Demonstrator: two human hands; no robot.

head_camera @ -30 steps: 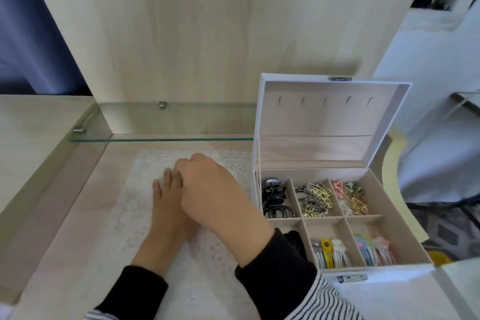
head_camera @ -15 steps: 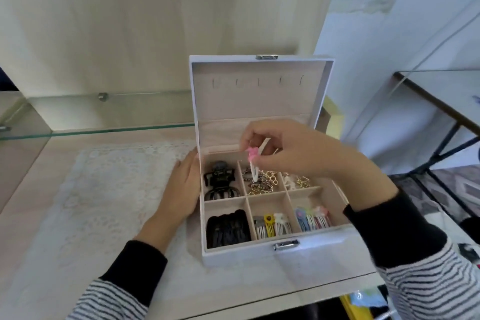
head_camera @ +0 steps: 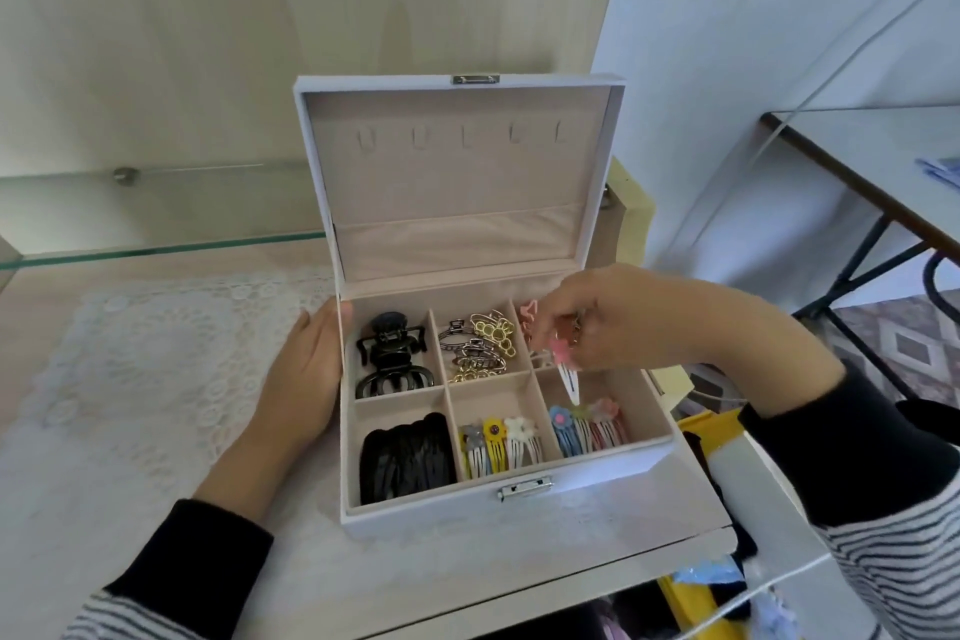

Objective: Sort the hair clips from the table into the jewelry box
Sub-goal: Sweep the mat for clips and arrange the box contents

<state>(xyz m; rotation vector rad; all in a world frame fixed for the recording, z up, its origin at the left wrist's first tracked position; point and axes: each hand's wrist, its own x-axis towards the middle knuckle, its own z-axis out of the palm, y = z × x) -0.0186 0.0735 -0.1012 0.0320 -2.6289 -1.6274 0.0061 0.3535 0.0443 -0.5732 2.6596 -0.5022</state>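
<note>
The white jewelry box (head_camera: 587, 481) stands open on the table, lid upright. My right hand (head_camera: 628, 317) pinches a white snap clip with a pink flower (head_camera: 566, 372), hanging tip down over the front right compartment. That compartment holds several flower snap clips (head_camera: 587, 426). My left hand (head_camera: 306, 374) rests flat against the box's left wall. Other compartments hold black claw clips (head_camera: 389, 359), metal claw clips (head_camera: 480, 346), black snap clips (head_camera: 405, 457) and more flower clips (head_camera: 501, 444). The back right compartment is partly hidden by my right hand.
A white lace mat (head_camera: 150, 359) covers the table left of the box. A glass shelf (head_camera: 156, 250) runs along the wooden back panel. The table's front edge is just below the box. Yellow items (head_camera: 711, 426) sit off the table's right side.
My right hand carried the pink-flower clip from the mat to the box, then from the back middle compartment over to the front right one. My left hand came to the box's side.
</note>
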